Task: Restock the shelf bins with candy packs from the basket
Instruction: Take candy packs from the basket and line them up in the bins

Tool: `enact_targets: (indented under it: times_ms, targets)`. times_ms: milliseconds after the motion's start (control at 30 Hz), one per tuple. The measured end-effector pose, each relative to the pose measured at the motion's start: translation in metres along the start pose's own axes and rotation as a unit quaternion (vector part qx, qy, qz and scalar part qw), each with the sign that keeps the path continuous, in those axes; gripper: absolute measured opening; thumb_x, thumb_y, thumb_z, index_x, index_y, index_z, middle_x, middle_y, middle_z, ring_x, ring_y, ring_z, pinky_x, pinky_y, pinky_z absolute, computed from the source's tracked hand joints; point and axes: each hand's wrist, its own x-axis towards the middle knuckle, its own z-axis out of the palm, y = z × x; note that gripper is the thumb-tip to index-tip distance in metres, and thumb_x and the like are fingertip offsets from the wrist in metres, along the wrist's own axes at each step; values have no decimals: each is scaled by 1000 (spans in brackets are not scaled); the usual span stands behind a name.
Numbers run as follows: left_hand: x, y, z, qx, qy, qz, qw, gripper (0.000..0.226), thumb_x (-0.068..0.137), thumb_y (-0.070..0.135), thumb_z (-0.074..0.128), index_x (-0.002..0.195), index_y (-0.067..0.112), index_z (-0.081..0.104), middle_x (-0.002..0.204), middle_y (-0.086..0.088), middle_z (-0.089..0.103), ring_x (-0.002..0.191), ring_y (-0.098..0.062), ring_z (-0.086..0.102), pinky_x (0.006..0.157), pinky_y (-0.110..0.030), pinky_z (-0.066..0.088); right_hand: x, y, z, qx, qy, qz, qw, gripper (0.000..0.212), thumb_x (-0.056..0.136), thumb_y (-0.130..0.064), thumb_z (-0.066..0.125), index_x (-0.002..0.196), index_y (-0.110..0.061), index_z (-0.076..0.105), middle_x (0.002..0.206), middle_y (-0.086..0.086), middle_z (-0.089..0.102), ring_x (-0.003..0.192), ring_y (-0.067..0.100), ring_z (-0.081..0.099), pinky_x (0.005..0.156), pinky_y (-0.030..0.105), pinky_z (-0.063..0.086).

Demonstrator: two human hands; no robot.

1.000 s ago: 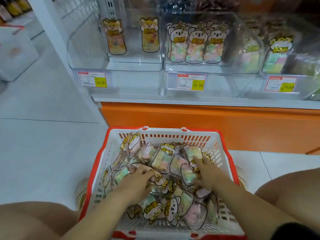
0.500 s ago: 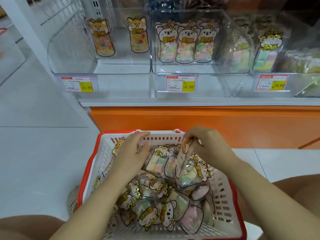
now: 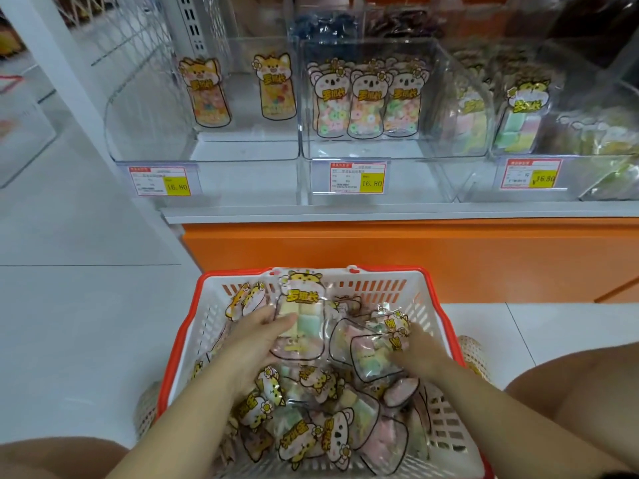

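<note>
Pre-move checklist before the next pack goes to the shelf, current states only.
1. Left hand grip on the leopard pack: ok, held upright above the basket.
2. Right hand grip: cannot tell, it lies on a second pack, blurred.
3. Matching bin found: ok, same leopard design stands in the right bin.
4. Room in that bin: ok, floor ahead of its packs looks bare.
5. Path to shelf: ok, nothing between.

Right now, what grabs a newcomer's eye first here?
The red-rimmed white plastic basket at bottom centre, heaped with cartoon-animal candy packs. The left hand holds a tiger-print pack of pastel cubes over the heap; the right hand is down among the packs. Above, clear plastic shelf bins hold few packs, three koala-print packs in the middle one.
</note>
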Motion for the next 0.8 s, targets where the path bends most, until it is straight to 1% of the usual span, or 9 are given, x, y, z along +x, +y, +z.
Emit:
enact_targets:
  times_ms: [133, 267, 400, 433, 500, 567, 633, 733, 800]
  targets:
    - [3, -8, -7, 187, 94, 70, 975, 10, 96, 32, 65, 90, 26, 61, 89, 3, 64, 84, -16, 64, 79, -33, 52, 14, 16, 21, 34, 4, 53, 998, 101, 84, -31, 77, 153, -4, 8, 146, 17, 45, 131, 33, 48, 102, 36, 45]
    - [8, -13, -6, 257, 105, 93, 956, 36, 98, 34, 61, 127, 13, 60, 98, -7, 64, 92, -22, 63, 72, -33, 46, 19, 18, 31, -14, 20, 60, 998, 112, 78, -34, 80, 154, -7, 2, 138, 18, 52, 122, 33, 55, 97, 40, 51]
    - [11, -11, -4, 287, 100, 118, 945, 25, 98, 31, 60, 115, 12, 61, 101, -1, 65, 96, -21, 62, 74, -34, 46, 15, 16, 32, -137, 60, -48, 988, 118, 79, -39, 78, 157, -23, -9, 165, 4, 1, 129, 28, 52, 91, 39, 52]
    - [11, -11, -3, 289, 99, 127, 944, 23, 98, 30, 60, 112, 12, 62, 96, 3, 63, 92, -16, 61, 72, -32, 45, 15, 14, 29, -186, 68, -78, 977, 116, 79, -40, 78, 157, -26, -6, 165, 1, 0, 126, 27, 54, 88, 38, 53]
    - [12, -10, -1, 289, 98, 141, 942, 25, 98, 28, 60, 113, 7, 61, 87, 8, 57, 83, -10, 56, 65, -25, 38, 19, 8, 22, -259, 67, -86, 960, 108, 73, -47, 78, 156, -27, 12, 159, 4, 25, 127, 27, 50, 92, 39, 52]
    - [10, -8, 0, 291, 101, 144, 940, 16, 99, 26, 59, 104, 11, 59, 80, 9, 51, 75, -8, 51, 61, -23, 34, 19, -2, 14, -333, 47, -71, 939, 88, 66, -56, 76, 141, -27, 41, 136, 2, 52, 128, 26, 43, 98, 41, 48]
    - [9, -7, 0, 285, 103, 144, 942, 10, 100, 26, 58, 97, 18, 53, 80, 7, 54, 74, -7, 53, 60, -24, 36, 18, -15, 10, -413, 32, -79, 907, 69, 64, -63, 69, 123, -28, 58, 120, 1, 61, 126, 26, 40, 102, 42, 42]
    - [8, -6, -3, 286, 106, 146, 941, 7, 99, 25, 58, 99, 18, 58, 87, 2, 62, 81, -10, 58, 65, -25, 41, 21, -25, 13, -432, 28, -120, 893, 71, 67, -69, 61, 125, -28, 60, 129, 2, 52, 130, 28, 33, 110, 45, 30]
    - [8, -6, -5, 282, 108, 143, 942, 7, 100, 25, 58, 102, 19, 60, 91, 1, 64, 85, -12, 60, 67, -25, 42, 27, -25, 20, -382, 6, -130, 915, 87, 69, -67, 61, 143, -24, 43, 144, 2, 41, 136, 28, 30, 111, 45, 33]
